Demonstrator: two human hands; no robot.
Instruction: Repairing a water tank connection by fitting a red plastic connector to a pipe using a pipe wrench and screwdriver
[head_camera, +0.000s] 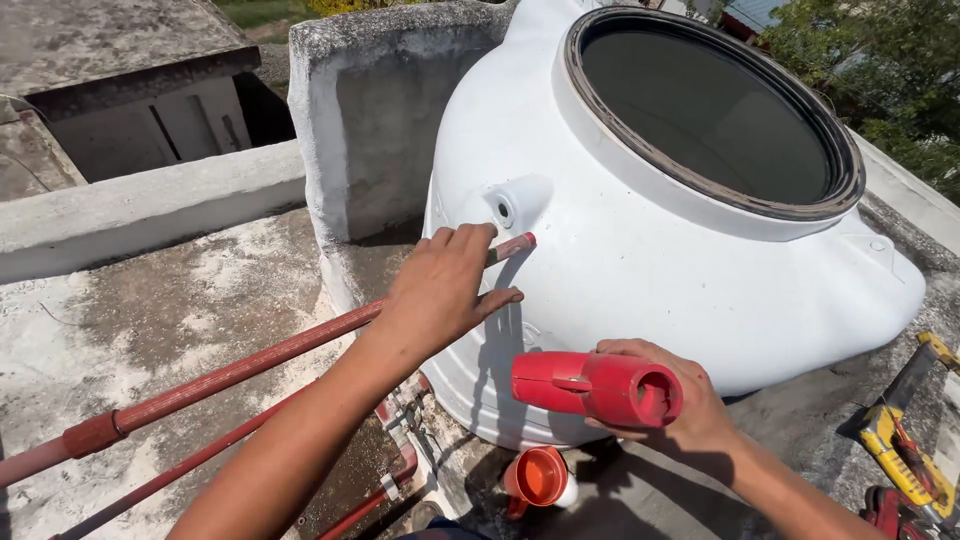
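Note:
My left hand (440, 290) grips the end of a long red pipe (250, 365), whose tip (515, 245) lies against the side of a large white plastic water tank (640, 260). Just above the tip is the tank's small round inlet hole (503, 210). My right hand (680, 400) holds a thick red cylindrical fitting (595, 387) sideways, its open end facing right, in front of the tank's lower wall. The tank's wide round mouth (710, 110) is uncovered and dark inside.
A second, thinner red pipe (190, 465) with valves runs below. An orange cap (540, 477) lies at the tank's base. Yellow tools (905, 450) rest on the concrete at right. A concrete wall (380, 110) stands behind the tank, with a low parapet (150, 205) at left.

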